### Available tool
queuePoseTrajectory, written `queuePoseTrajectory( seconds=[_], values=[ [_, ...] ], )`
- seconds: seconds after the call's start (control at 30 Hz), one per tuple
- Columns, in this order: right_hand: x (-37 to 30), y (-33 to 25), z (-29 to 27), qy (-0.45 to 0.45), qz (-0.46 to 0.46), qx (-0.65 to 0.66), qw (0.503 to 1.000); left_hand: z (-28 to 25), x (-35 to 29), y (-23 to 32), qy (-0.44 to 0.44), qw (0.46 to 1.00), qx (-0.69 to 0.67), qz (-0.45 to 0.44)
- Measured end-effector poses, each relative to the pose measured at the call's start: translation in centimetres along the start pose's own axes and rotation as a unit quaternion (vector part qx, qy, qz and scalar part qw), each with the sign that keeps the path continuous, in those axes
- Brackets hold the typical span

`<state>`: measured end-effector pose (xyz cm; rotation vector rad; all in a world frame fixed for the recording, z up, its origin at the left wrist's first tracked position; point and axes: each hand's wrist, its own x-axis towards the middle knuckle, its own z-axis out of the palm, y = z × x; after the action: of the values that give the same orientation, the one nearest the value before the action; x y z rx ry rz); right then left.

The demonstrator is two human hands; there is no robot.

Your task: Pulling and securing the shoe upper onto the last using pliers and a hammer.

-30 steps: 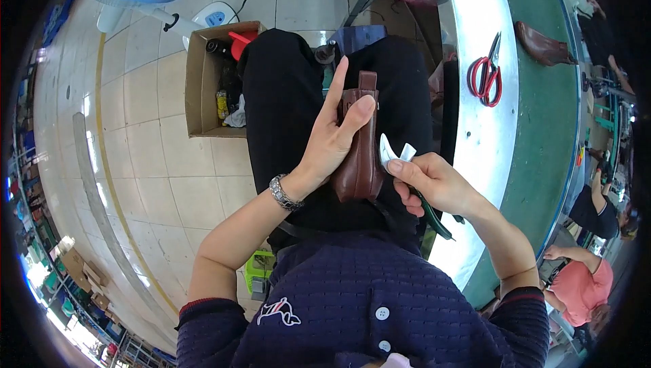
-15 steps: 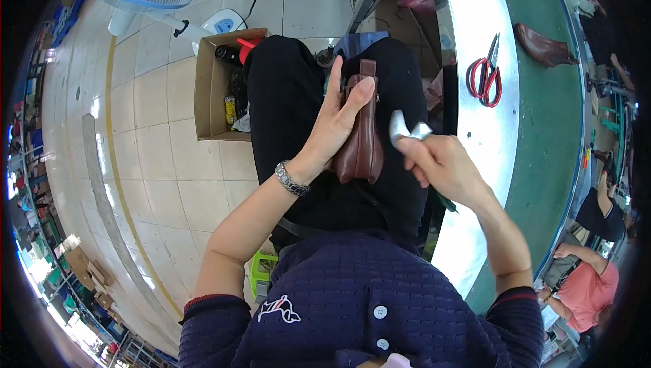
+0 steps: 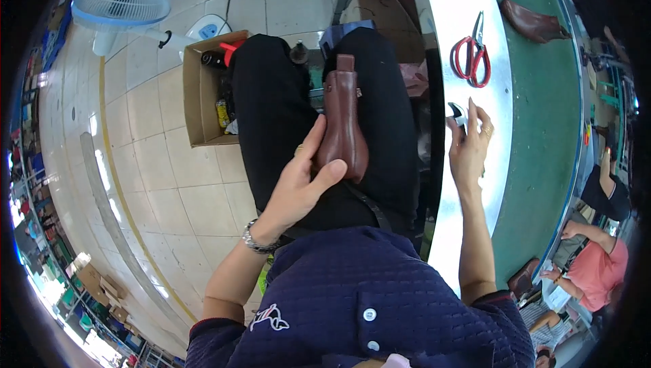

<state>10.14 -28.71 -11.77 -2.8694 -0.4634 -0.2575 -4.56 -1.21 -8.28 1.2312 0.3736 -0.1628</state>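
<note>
A brown leather ankle boot (image 3: 344,120) lies across my lap, its narrow shaft with a pull tab pointing away from me. My left hand (image 3: 298,181) holds its rounded near end, thumb on top and fingers along the left side. Over on the shiny metal ledge to the right, my right hand (image 3: 469,151) has its fingers spread around a silver metal tool (image 3: 458,113) with a curved head. The rest of that tool is hidden, so its exact kind is unclear. Red-handled scissors (image 3: 472,56) lie just beyond the right hand.
Along the right runs a green work surface (image 3: 539,137) with another brown boot (image 3: 532,21). A cardboard box (image 3: 195,107) of assorted items stands left of my legs, near a blue-and-white fan (image 3: 122,5). A person in a pink shirt (image 3: 597,266) is at the far right.
My right hand has carried the metal tool from beside the boot rightward to the ledge, and its fingers have opened. My left hand has slid from the shaft to the boot's near end.
</note>
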Motion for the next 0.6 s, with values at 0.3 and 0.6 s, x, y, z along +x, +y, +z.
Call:
queuePoseTrajectory(
  seconds=[0.3, 0.6],
  values=[
    [4.2, -17.4, 2.0, -0.152, 0.061, 0.682, 0.713, -1.4, -0.1, 3.7, -0.041, 0.991, 0.09, -0.087],
    [4.1, -17.9, 2.3, -0.18, 0.037, 0.646, 0.741, -0.4, -1.0, 3.8, -0.007, 0.99, 0.127, -0.06]
  ],
)
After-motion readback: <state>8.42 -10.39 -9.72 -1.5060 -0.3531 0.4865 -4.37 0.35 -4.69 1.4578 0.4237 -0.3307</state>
